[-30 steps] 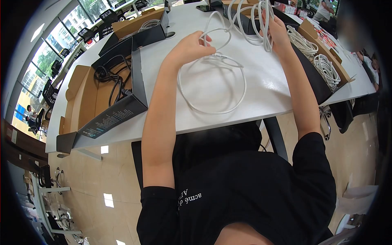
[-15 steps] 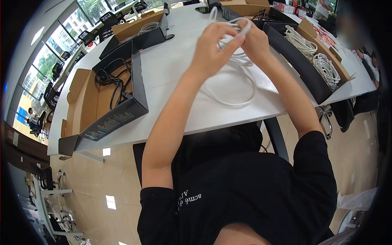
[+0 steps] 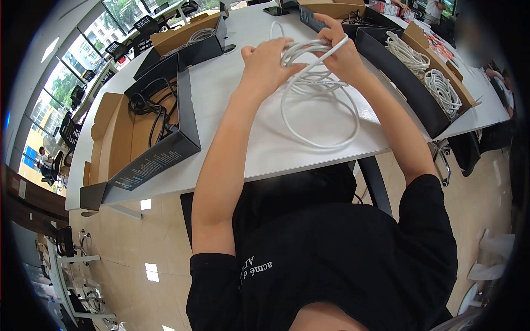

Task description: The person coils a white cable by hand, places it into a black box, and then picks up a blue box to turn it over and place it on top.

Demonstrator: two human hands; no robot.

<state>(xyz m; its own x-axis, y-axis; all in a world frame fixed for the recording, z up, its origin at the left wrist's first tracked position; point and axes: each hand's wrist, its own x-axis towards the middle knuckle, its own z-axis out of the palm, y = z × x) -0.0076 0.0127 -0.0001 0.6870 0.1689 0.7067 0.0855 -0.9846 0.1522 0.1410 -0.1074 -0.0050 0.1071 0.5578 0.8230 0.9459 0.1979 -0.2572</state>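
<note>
A white cable [image 3: 320, 144] lies in loose loops over the table, its upper coils lifted between my two hands. My left hand [image 3: 269, 65] grips the left side of the coils, thumb pointing in along them. On the right side, my right hand [image 3: 338, 51] is closed around strands of the same cable, with its index finger raised. One large loop hangs down toward the table's front edge, and a smaller strand curls up behind my left hand. Part of the bundle is hidden by my fingers.
To the left, an open box [image 3: 160, 160] holds black cables [image 3: 160, 118]. Behind it, another box [image 3: 185, 58] contains white cable. At right, a long box [image 3: 395, 83] carries white cable coils [image 3: 441, 92]. A phone [image 3: 276, 11] lies on the white table [image 3: 232, 132] at the back.
My hands have moved apart, the left one going left and down. The coils between them are spread wider, and the hanging loop has swung nearer and looks larger.
</note>
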